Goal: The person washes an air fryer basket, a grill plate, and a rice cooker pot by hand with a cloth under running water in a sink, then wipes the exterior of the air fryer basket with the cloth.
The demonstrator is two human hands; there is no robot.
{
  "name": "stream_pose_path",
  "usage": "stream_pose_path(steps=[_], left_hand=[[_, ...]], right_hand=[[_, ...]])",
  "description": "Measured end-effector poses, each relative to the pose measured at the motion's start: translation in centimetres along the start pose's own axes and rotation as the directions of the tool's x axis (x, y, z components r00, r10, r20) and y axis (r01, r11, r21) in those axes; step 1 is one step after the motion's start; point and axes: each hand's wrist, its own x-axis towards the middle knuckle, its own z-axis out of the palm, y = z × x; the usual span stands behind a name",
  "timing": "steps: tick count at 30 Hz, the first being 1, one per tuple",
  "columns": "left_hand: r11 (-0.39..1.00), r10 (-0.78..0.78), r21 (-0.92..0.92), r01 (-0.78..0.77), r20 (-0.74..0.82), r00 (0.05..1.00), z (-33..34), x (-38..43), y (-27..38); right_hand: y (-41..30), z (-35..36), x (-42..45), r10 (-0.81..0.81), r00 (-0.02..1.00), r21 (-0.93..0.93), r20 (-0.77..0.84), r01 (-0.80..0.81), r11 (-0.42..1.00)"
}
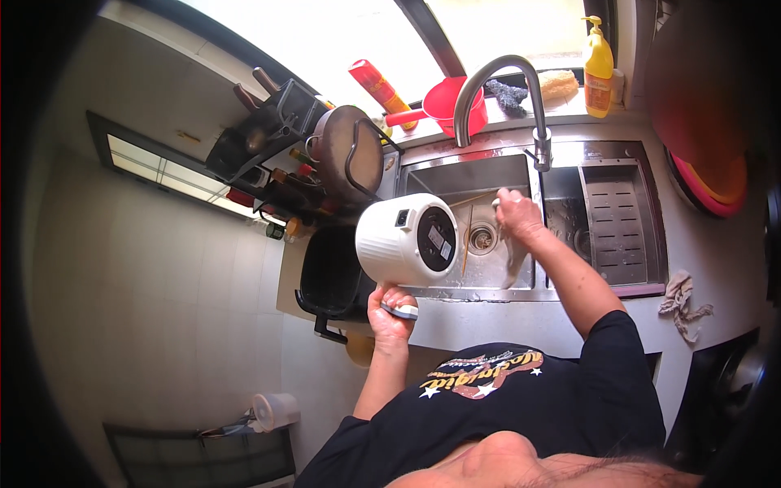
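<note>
My left hand [392, 312] grips the handle of a white electric cooking pot [390, 241], which is tipped on its side over the left edge of the sink, its black base and power socket showing. The pot's inside is hidden. In my right hand [518, 215] is a wet greyish cloth [515, 262], hanging over the left basin of the stainless steel sink [488, 293]. Thin wooden chopsticks [468, 241] lie in that basin beside the drain strainer [482, 238]. The curved faucet [505, 61] stands behind my right hand.
A black pan [332, 268] and a rack with knives [287, 116], bottles and a round board [348, 152] stand left. A red dipper [454, 107] and a yellow pump bottle [598, 76] are on the sill. A slotted steel tray [616, 222] and a crumpled rag [678, 299] lie right.
</note>
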Motion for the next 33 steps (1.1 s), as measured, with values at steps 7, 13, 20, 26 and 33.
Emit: stream_pose_path(steps=[7,13,20,26,33], left_hand=[[0.999,0.052,-0.012,-0.052,0.011,0.999,-0.6,0.3,0.9],[0.998,-0.043,-0.054,0.043,0.003,0.999,0.5,0.6,-1.4],[0.999,0.019,-0.030,-0.020,-0.027,0.999,1.7,0.0,-1.3],[0.993,0.015,-0.120,-0.013,0.020,1.000,1.5,0.5,-0.5],[0.992,0.049,0.114,-0.057,0.067,0.997,1.5,1.2,-3.2]], right_hand=[[-2.1,-5.3,-0.2,-0.067,0.988,0.736,0.142,-0.060,0.675],[-9.7,1.2,-3.4,-0.282,0.805,0.614,-0.521,0.583,0.532],[1.8,9.9,0.0,-0.042,0.915,0.409,-0.402,0.221,0.886],[-2.3,0.3,-3.5,0.022,0.951,0.951,0.308,-0.308,-0.007],[-7.1,4.4,-6.8,-0.039,0.998,0.945,0.047,-0.032,0.325]])
